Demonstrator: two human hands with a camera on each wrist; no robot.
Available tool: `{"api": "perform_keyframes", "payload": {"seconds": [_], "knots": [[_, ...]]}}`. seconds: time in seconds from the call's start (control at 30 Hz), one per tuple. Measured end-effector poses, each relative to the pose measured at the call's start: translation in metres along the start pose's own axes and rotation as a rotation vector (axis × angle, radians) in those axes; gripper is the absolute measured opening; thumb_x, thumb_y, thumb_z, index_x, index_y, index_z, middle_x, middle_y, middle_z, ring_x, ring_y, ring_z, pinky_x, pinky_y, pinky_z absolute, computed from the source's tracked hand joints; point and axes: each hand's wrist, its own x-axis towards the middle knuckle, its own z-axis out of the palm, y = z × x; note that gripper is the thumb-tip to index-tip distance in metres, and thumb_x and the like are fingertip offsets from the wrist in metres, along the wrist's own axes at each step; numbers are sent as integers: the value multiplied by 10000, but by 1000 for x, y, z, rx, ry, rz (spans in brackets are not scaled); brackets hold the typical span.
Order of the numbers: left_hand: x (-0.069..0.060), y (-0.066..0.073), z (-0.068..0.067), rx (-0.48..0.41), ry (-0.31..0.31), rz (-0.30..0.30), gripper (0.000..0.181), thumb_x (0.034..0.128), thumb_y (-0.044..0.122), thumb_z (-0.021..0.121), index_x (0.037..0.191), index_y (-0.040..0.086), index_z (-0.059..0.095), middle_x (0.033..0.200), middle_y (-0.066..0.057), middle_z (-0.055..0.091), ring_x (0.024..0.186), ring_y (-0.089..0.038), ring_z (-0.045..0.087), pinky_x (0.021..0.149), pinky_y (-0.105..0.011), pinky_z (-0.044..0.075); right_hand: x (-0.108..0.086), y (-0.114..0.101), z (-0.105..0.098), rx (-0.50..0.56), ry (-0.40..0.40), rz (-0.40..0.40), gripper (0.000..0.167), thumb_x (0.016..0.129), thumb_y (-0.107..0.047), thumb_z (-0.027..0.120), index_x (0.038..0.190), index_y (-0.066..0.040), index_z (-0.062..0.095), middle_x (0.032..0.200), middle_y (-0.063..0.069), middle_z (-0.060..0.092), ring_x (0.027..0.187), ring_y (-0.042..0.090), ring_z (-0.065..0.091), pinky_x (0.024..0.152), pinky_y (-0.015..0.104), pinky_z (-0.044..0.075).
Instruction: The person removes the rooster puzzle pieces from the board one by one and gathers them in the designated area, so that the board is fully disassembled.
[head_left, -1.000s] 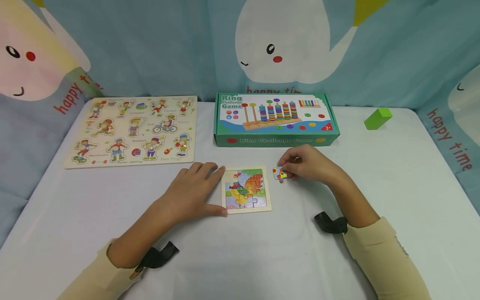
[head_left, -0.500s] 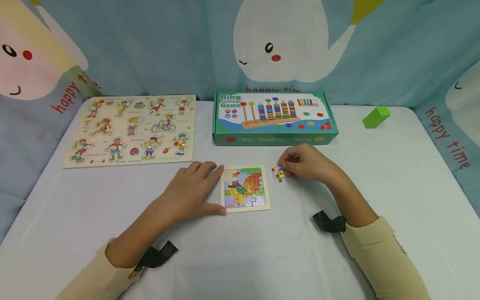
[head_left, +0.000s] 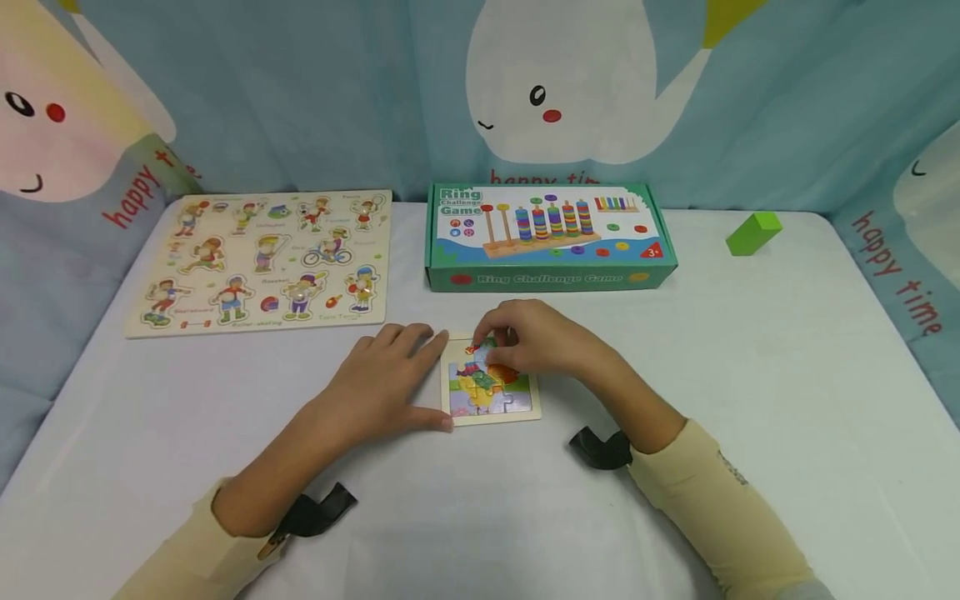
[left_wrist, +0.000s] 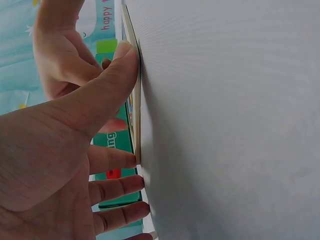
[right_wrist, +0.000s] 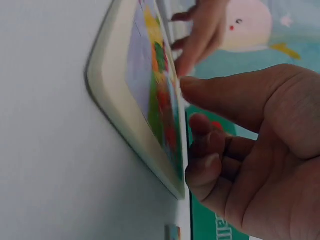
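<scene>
A small square jigsaw puzzle in a pale wooden frame lies at the middle of the table, showing a colourful rooster. My left hand steadies it, thumb and index finger straight and spread along its left edge. In the left wrist view that thumb presses on the frame. My right hand is over the puzzle's upper part, thumb and index fingertips at a light-blue puzzle piece, apparently pinching it; the fingers partly hide it. Beside the frame, a loose piece shows at the bottom of the right wrist view.
A wooden board with sports figures lies at the back left. Behind the puzzle stands a green Ring Challenge Game box. A green block is at the back right. A blue printed cloth hangs behind the table.
My right hand has left the loose piece at the puzzle's right and moved left over the puzzle's upper part. The left hand stays in place.
</scene>
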Motion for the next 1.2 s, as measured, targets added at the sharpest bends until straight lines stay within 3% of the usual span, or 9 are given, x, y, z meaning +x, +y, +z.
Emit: {"api": "perform_keyframes", "payload": {"seconds": [0.27,0.5,0.7,0.9,1.2], "knots": [[0,0,0,-4,-3,2,1056,709,647,811,1510,60,451,1466,-171,456,1301,-363,419,983,-559,414,9,-8,8,-52,-56,22,255,884,-63,750,1130,-127,738,816,23,564,790,183,537,681,303,455],[2,1,0,5,-7,7,1056,709,651,809,1511,62,451,1465,-173,457,1299,-364,423,977,-554,420,6,-11,10,-90,20,28,257,836,-53,787,1071,-153,755,1014,31,530,951,188,527,806,310,491],[1,1,0,6,-7,6,1047,710,645,813,1506,63,460,1460,-176,463,1293,-365,425,972,-553,421,4,-12,11,-140,76,-24,211,839,-67,785,1013,-183,769,1106,5,561,1058,196,482,885,352,468],[-1,1,1,-2,5,8,1042,713,642,814,1500,56,465,1454,-177,467,1289,-366,431,968,-554,420,5,-13,9,-120,58,-84,123,906,-61,728,1002,-129,764,952,-38,660,925,164,552,838,324,479],[-1,0,0,-1,11,6,1045,706,638,821,1501,60,466,1458,-174,466,1289,-361,430,966,-551,422,6,-16,6,-94,22,-42,225,918,-12,676,1119,-109,703,955,11,660,895,180,574,817,321,503]]}}
